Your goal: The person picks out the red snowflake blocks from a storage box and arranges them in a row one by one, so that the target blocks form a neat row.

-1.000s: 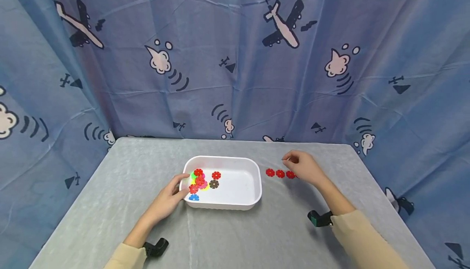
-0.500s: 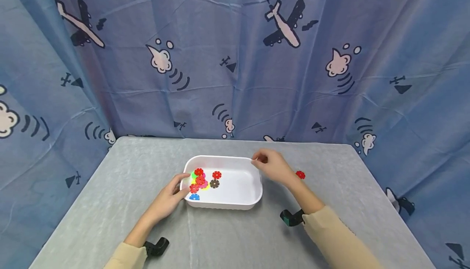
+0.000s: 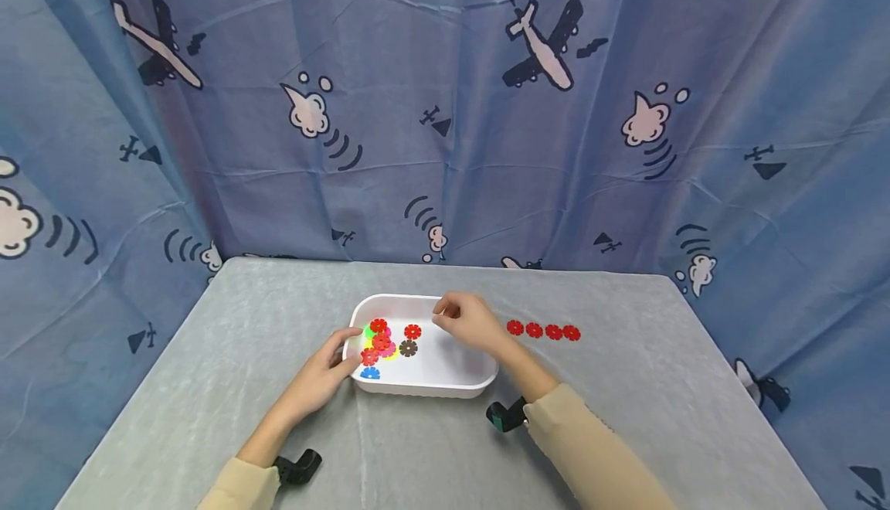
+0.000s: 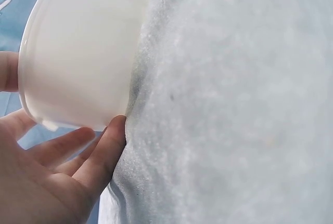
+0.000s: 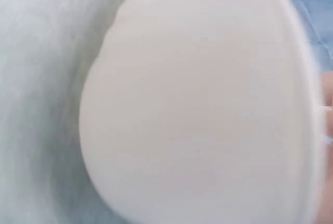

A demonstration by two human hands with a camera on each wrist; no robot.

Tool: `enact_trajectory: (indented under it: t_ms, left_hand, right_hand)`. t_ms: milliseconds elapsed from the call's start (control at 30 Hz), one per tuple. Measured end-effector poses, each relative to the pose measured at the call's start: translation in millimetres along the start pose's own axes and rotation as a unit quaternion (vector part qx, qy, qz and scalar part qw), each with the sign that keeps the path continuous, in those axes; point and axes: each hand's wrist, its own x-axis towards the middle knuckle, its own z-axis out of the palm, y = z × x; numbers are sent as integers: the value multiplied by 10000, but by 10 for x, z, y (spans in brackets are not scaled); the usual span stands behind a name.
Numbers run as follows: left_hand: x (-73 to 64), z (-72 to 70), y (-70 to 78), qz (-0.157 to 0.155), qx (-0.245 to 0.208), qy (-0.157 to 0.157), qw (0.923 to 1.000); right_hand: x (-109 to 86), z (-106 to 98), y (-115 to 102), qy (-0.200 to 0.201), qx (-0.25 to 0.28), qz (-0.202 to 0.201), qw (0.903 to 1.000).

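A white tray (image 3: 445,367) stands on the table, and my left hand (image 3: 314,375) grips its left end, thumb and fingers at the rim and outer wall. The left wrist view shows fingertips against the tray wall (image 4: 88,47). Inside, on the left, lies a pile of notched flower-shaped discs in red, pink, yellow and green. Close by are a separate red disc (image 3: 412,331), a dark brown disc (image 3: 408,348) and a blue disc (image 3: 370,373). My right hand (image 3: 476,328) hovers above the tray's right half, fingers loosely bent, nothing visible between them.
Several red discs (image 3: 534,330) form a row on the grey cloth-covered table (image 3: 417,448), right of the tray. A blue patterned curtain (image 3: 389,108) hangs behind and beside the table. The tray's outer wall (image 5: 197,109) fills most of the blurred right wrist view.
My right hand has moved left from the right end of the red row to above the tray, uncovering the whole row. My left hand has stayed on the tray.
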Motion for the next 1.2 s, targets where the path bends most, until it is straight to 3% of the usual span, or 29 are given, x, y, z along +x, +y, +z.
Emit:
enact_trajectory:
  t_ms: [433, 867, 1200]
  left_hand:
    - [0, -3, 14, -18, -51, -18, 10000]
    - [14, 5, 9, -34, 19, 21, 10000]
    - [6, 5, 21, -86, 31, 32, 10000]
  right_hand:
    - [208, 320, -5, -420, -167, 99, 9989]
    - [275, 521, 57, -326, -545, -31, 9980]
    - [280, 565, 56, -274, -855, 11, 9960]
